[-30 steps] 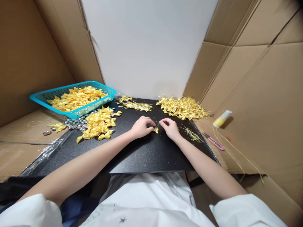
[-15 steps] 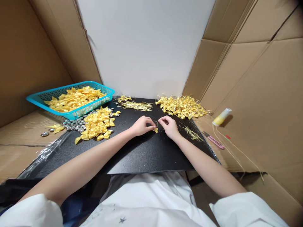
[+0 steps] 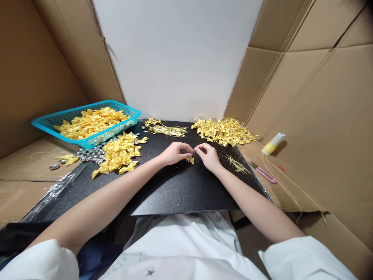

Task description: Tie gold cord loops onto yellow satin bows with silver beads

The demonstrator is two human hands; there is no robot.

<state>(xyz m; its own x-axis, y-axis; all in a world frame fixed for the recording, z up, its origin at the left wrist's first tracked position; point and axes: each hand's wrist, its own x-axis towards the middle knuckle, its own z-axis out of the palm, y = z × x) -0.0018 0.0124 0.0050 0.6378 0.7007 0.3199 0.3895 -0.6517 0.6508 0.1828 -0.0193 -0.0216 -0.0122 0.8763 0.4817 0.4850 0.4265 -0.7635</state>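
Above the middle of the black tabletop my left hand (image 3: 176, 153) and my right hand (image 3: 208, 156) almost meet at the fingertips. Thin gold cord is pinched between the fingers of both; its ends are too small to make out. A small yellow ribbon bow (image 3: 190, 160) hangs just under the left thumb, partly hidden by it. Beyond the right hand lies a heap of yellow bows with cord loops (image 3: 224, 131). A bundle of cut gold cords (image 3: 169, 130) rests beyond the left hand.
A turquoise basket (image 3: 97, 140) of yellow bows stands at the left. Before it lie loose bows (image 3: 119, 153) and silver bells (image 3: 90, 154). To the right are short cord pieces (image 3: 237, 164), a pink-handled cutter (image 3: 266, 174) and a cord spool (image 3: 273, 144). Cardboard walls enclose both sides.
My left index finger has moved right, up to the right fingertips. The cord loop that stood between the hands is now less visible. The bow hangs in nearly the same place.
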